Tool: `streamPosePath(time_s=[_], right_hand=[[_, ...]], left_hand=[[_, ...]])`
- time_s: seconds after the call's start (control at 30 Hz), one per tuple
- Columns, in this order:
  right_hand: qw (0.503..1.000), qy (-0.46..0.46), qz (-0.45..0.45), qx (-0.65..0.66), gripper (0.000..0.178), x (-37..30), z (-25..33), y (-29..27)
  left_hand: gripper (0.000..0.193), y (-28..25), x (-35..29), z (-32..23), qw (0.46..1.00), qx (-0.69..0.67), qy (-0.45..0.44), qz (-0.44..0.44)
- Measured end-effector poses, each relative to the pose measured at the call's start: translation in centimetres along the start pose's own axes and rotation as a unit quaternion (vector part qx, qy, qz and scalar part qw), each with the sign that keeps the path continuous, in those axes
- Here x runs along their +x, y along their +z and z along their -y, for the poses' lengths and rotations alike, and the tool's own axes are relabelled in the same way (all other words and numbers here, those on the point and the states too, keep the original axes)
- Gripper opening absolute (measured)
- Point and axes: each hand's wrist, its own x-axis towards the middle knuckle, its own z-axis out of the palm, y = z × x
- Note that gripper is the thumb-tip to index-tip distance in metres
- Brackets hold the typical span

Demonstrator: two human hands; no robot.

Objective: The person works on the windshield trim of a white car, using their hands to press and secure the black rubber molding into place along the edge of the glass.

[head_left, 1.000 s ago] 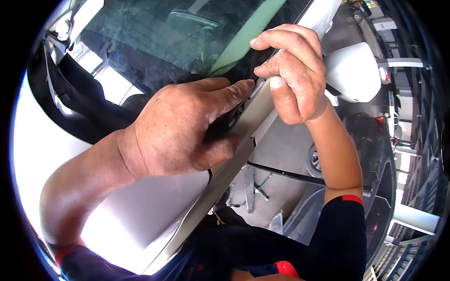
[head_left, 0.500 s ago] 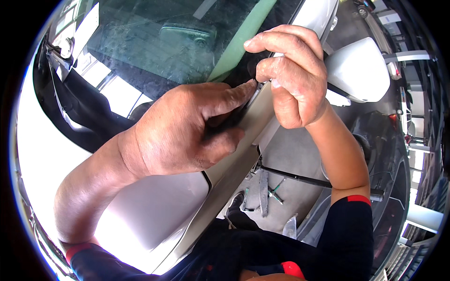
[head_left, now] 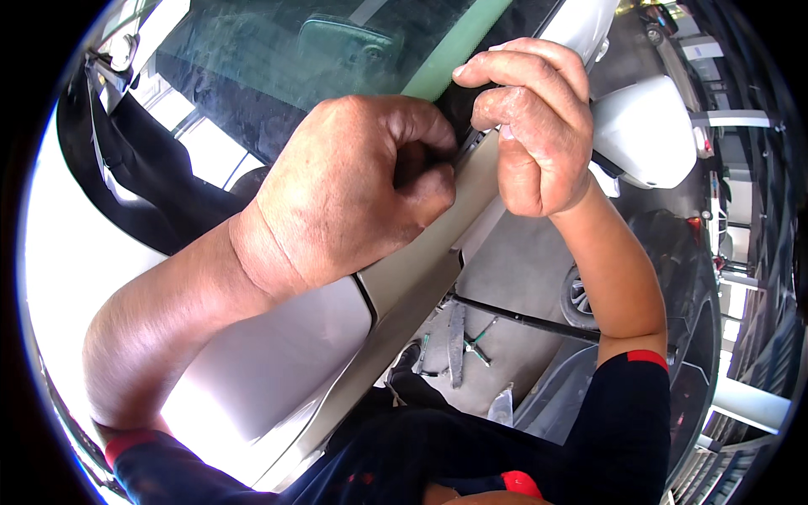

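My left hand (head_left: 337, 189) is curled over the lower corner of a car windshield (head_left: 252, 63). Its index finger bends down against the dark trim edge (head_left: 471, 145) beside the pillar, the thumb tucked below; anything between them is hidden. Just to the right, my right hand (head_left: 539, 126) pinches at the same edge with thumb and forefinger, its other fingers folded over. What that pinch holds cannot be made out. Beneath my left arm spreads the white car's bodywork (head_left: 278, 362), and a white side mirror (head_left: 648, 130) stands right beside my right hand.
A green cross-shaped tool (head_left: 477, 347) and a long grey strip (head_left: 456, 345) lie on the floor near my foot. A dark bar (head_left: 530, 318) crosses above the floor. To the right stands a dark car (head_left: 673, 278). A black cowl panel (head_left: 151, 168) lies under the windshield.
My left hand has shifted slightly up and right, and its index finger has curled in from a straighter reach. My right hand keeps its pinch. The view has shifted a little.
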Motion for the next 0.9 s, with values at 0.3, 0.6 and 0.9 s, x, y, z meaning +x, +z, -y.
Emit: streamPosePath(time_s=[0.3, 0.6, 0.9], right_hand=[[0.999, -0.022, 0.029, 0.001, 0.020, 0.0, 0.3, -0.4], [0.998, -0.049, 0.044, -0.006, 0.020, 0.0, 0.4, -0.1], [0.994, -0.084, 0.059, -0.034, 0.021, 0.0, 0.6, 0.1]], left_hand=[[0.015, 0.2, 0.2, 1.1, 0.993, -0.115, 0.012, 0.011], [0.016, -0.1, 0.1, 1.0, 0.994, -0.101, 0.017, 0.025], [0.018, -0.2, -0.3, 0.7, 0.996, -0.079, 0.008, 0.030]])
